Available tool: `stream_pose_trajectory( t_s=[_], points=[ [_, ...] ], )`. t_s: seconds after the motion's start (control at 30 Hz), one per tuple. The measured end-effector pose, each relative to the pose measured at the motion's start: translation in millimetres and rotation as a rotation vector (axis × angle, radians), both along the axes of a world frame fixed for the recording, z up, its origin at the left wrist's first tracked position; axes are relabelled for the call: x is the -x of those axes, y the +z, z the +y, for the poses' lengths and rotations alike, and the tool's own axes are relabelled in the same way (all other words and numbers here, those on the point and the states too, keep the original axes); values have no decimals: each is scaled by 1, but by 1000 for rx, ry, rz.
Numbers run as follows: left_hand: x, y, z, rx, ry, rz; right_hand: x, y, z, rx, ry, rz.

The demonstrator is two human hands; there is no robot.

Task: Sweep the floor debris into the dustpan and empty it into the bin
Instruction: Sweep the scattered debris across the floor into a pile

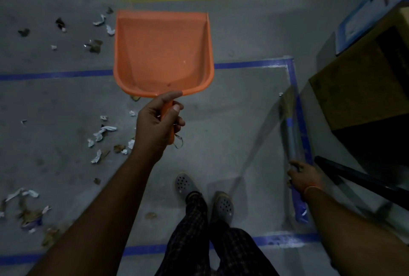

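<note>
Dustpan held up, broom at the side.
Left hand (158, 120) fingers clench orange dustpan (163, 54) handle above floor (232, 120); right hand (304, 177) grips blurred broom (290, 129). Debris (101, 134) scattered left.

Left arm extended forward and up the frame, bare forearm. Left hand (159, 120) knuckles-up, fingers curled around the dustpan handle (167, 109), thumb on top. Right arm low at right, orange band at wrist. Right hand (304, 177) wrapped around the broom handle (291, 140); motion blur there.
</note>
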State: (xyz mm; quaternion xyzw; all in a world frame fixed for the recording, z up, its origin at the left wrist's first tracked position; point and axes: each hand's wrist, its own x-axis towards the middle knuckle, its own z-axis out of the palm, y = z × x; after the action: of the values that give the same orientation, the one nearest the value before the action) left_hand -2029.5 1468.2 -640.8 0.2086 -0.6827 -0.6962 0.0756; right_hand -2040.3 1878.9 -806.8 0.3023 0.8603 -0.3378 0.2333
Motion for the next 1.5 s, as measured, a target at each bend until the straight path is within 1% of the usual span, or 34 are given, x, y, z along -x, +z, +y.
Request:
stream_pose_trajectory(
  t_s=[0.17,0.33,0.47,0.7,0.83,0.93,1.03,1.13,1.27,1.37,1.5],
  points=[
    [-13,-2,-6,-6,36,4,-10,1,-18,26,134,-47],
    [-26,-2,-25,4,140,-2,17,-8,-59,88,270,-48],
    [-40,-5,-48,14,213,-16,49,-17,-116,123,399,-5],
    [-62,-11,-102,4,369,-46,94,-35,-241,172,649,-41],
    [-79,-16,-134,15,445,-52,94,-37,-311,237,825,-51],
    [-90,-15,-146,27,482,-59,81,-37,-343,304,916,-35],
    [-98,-8,-148,23,518,-51,71,-36,-348,345,1010,-6],
    [-105,-2,-143,14,539,-33,64,-31,-332,331,1047,37],
    [-116,4,-126,20,556,-10,63,-23,-292,259,1012,81],
    [-125,5,-112,6,572,-2,61,-20,-255,206,943,92],
    [-139,7,-96,-12,584,13,50,-18,-213,140,843,52]
  ],
)
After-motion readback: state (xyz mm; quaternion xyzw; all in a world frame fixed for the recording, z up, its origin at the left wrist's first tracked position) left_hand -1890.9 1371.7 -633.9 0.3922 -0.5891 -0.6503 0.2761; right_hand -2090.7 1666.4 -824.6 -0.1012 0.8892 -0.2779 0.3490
